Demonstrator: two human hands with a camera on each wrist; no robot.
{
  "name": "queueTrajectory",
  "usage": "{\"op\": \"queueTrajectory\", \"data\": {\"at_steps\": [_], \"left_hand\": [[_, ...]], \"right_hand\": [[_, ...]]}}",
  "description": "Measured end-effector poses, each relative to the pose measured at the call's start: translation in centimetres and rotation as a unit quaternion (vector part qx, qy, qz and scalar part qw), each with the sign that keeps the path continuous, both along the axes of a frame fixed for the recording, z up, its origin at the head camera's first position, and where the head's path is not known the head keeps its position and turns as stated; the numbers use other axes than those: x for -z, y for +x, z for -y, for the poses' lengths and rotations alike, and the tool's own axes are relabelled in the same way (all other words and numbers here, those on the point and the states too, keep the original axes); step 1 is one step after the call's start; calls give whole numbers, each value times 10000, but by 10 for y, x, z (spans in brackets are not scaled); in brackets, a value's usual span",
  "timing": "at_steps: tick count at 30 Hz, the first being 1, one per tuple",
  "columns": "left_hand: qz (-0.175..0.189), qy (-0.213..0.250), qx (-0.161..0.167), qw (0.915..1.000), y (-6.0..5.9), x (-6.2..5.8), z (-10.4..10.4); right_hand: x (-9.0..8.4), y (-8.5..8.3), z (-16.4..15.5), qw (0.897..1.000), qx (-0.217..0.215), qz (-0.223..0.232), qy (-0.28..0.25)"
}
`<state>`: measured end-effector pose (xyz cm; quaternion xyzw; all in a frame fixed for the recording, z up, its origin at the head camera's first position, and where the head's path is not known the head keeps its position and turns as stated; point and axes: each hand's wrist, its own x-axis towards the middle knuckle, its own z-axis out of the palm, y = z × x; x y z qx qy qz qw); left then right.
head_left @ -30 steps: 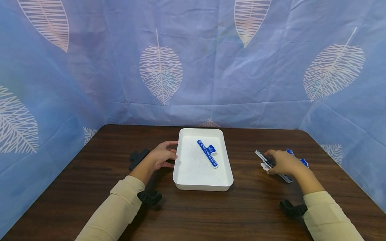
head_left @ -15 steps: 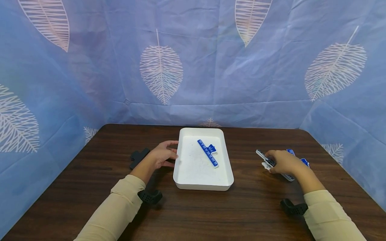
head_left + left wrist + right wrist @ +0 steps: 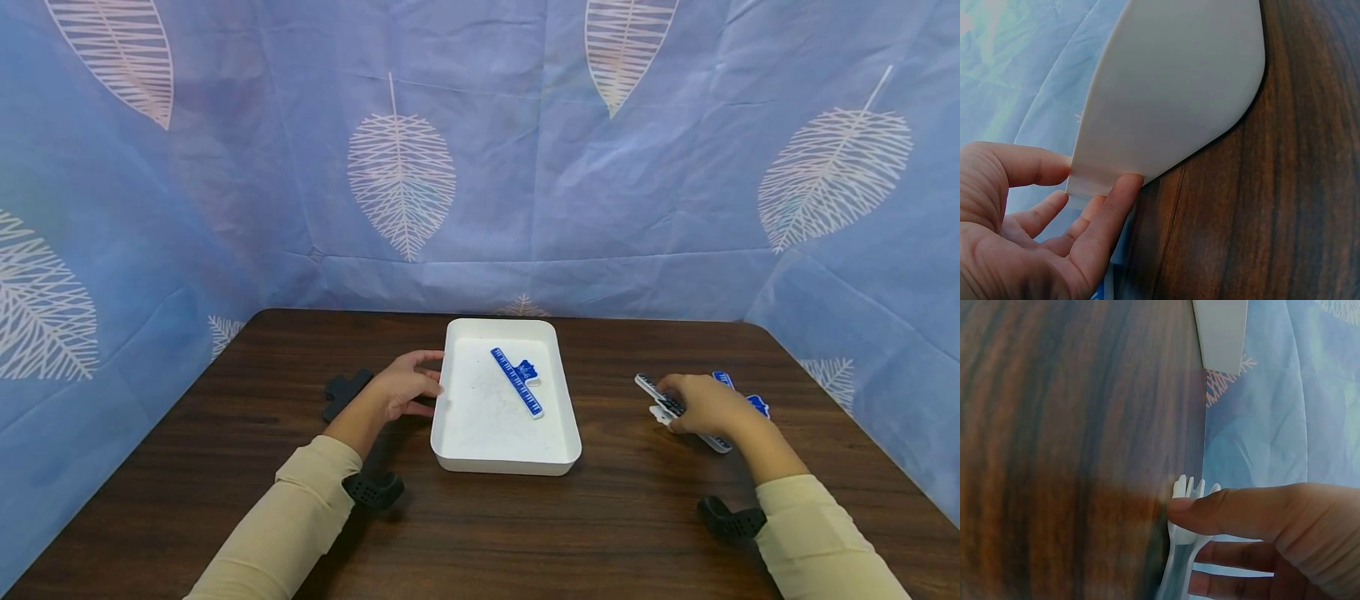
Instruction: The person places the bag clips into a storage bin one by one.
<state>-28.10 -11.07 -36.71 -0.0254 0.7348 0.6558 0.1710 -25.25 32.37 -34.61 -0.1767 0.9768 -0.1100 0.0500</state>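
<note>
Your right hand point(image 3: 705, 406) pinches a black-and-white clip point(image 3: 668, 404) between thumb and fingers; your left hand point(image 3: 405, 387), fingers spread, touches the white tray point(image 3: 480, 429). Inside lies a blue clip point(image 3: 516, 383). Another blue piece point(image 3: 758, 405), partly hidden, sits just beyond your right hand.

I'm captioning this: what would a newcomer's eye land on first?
Probably the white tray near the centre, with a blue clip lying in it and the left hand touching its left side. Next, the right hand pinching a black-and-white clip further right, and the blue leaf-patterned cloth behind.
</note>
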Motion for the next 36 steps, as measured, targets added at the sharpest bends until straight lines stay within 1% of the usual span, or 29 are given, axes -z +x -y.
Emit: {"op": "queueTrajectory", "data": {"at_steps": [6, 16, 22, 32, 36], "left_hand": [[40, 20, 16, 10000, 1, -1, 1], [66, 34, -26, 10000, 1, -1, 0], [73, 44, -43, 10000, 1, -1, 0], [33, 22, -50, 10000, 1, 0, 0], [45, 25, -59, 10000, 1, 0, 0]], "right_hand": [[-1, 1, 3, 9999, -39, -103, 68], [-6, 2, 7, 9997, -73, -134, 175], [-10, 4, 10, 9998, -97, -131, 144], [-11, 1, 15, 9991, -334, -240, 65], [-12, 1, 19, 9992, -322, -242, 42]]}}
